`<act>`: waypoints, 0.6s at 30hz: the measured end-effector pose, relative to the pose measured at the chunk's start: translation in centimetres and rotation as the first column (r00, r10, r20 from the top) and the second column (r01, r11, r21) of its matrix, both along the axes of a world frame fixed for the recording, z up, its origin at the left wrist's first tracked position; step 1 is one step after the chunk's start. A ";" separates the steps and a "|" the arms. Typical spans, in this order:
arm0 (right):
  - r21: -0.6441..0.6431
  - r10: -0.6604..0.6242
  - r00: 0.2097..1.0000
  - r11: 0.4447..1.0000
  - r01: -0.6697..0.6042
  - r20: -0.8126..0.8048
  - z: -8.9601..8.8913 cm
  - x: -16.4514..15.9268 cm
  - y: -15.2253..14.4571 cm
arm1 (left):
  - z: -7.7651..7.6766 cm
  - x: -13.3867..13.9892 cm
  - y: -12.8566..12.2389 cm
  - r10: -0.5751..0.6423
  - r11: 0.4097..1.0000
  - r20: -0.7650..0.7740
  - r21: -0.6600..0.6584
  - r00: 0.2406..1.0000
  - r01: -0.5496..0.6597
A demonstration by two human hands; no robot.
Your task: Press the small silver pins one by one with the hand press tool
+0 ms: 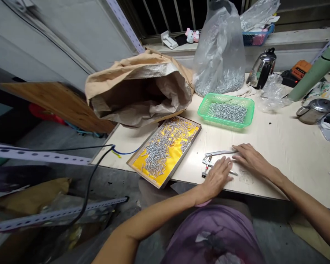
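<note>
A plier-like metal hand tool [209, 161] with two long handles and a small spring lies on the table near its front edge. Across its lower handle rests my left hand [216, 176], fingers stretched out and hiding part of the tool. My right hand [249, 159] lies to the right, fingers extended, its fingertips at the end of the upper handle. Left of the tool is a shallow tray [178, 167] lined with yellow, with many small silver metal pins [155, 154] spread over it. Behind the hands stands a green plastic basket [225, 124] of similar small metal pieces.
A large brown paper sack [137, 91] gapes open behind the tray. Beside it stands a clear plastic bag [220, 55] with metal pieces at its bottom. A kettle [262, 68], a green flask [316, 71] and a lidded metal mug [316, 110] stand at the right.
</note>
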State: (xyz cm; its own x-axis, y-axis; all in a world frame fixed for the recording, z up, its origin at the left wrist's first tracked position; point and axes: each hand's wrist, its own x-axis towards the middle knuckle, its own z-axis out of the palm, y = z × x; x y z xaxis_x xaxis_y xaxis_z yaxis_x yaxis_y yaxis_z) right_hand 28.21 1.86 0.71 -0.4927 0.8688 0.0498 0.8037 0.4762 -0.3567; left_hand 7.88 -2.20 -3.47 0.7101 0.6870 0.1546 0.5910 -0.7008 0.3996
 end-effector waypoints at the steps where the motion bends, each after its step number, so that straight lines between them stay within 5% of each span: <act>1: 0.008 -0.028 0.999 1.000 0.028 0.020 -0.2 0.0 0.6 | -0.3 0.0 -0.7 -0.014 1.000 0.018 -0.005 1.000 0.014; 8: 0.037 -0.122 0.970 0.992 0.117 0.209 0.8 -3.4 3.6 | -0.5 0.2 -1.9 -0.005 0.998 0.083 -0.062 0.997 0.010; 10: 0.034 0.054 0.982 0.998 -0.061 0.182 1.4 -5.7 3.0 | -0.7 0.4 -2.0 0.000 0.996 0.087 -0.089 0.996 0.008; 13: -0.010 0.390 0.900 0.918 -0.396 0.197 1.5 -9.4 1.7 | -1.5 1.0 -2.5 0.010 0.989 0.045 -0.151 0.999 -0.003; 18: 0.013 0.546 0.777 0.815 -0.579 0.313 -0.1 -13.0 1.3 | -2.8 -0.5 -1.2 0.219 0.957 -0.033 -0.187 0.975 -0.221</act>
